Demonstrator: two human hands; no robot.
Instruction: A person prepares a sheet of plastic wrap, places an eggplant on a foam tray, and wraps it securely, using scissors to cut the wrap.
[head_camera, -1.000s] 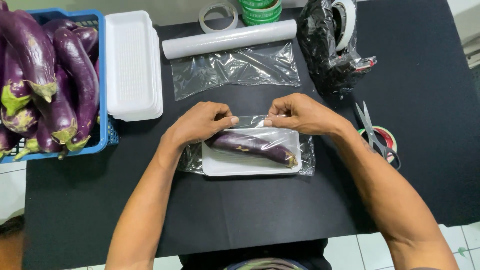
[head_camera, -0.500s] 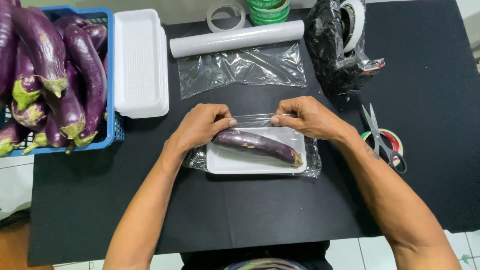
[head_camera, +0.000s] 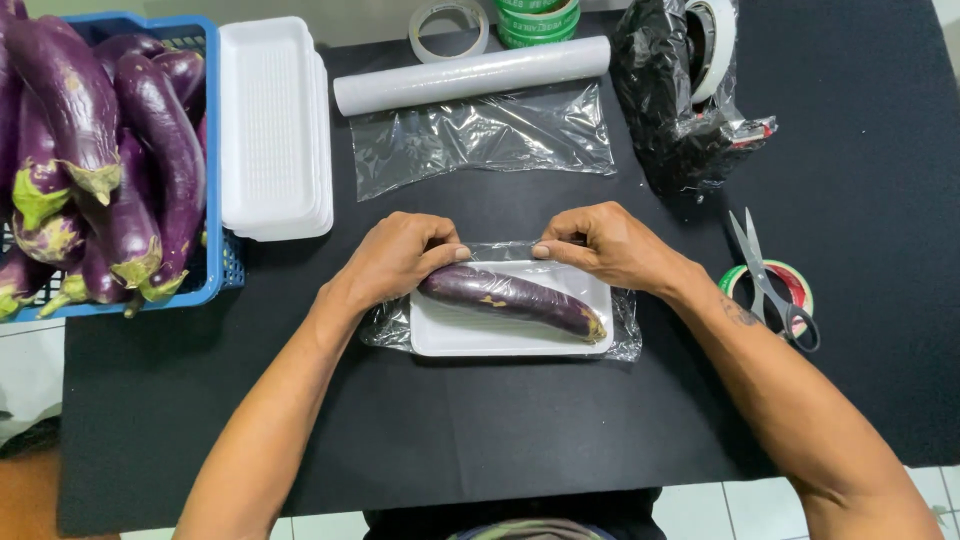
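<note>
A purple eggplant (head_camera: 510, 298) lies lengthwise on a white foam tray (head_camera: 470, 336) at the middle of the black table. Clear plastic wrap (head_camera: 625, 335) sits under the tray and sticks out at both ends. My left hand (head_camera: 395, 260) and my right hand (head_camera: 605, 245) pinch the far edge of that wrap just above the tray's back rim, fingertips pointing toward each other. Part of the eggplant's left end is hidden under my left fingers.
A blue crate (head_camera: 215, 265) full of several eggplants stands at the left, beside a stack of white trays (head_camera: 272, 130). A roll of wrap (head_camera: 470, 75) with a loose sheet, tape rolls (head_camera: 450, 25), a black bag (head_camera: 670, 100) and scissors (head_camera: 770, 285) on a tape ring lie behind and right.
Both hands have stayed at the tray's far edge, holding the wrap; their fingertips have drawn slightly apart. The view has shifted a little.
</note>
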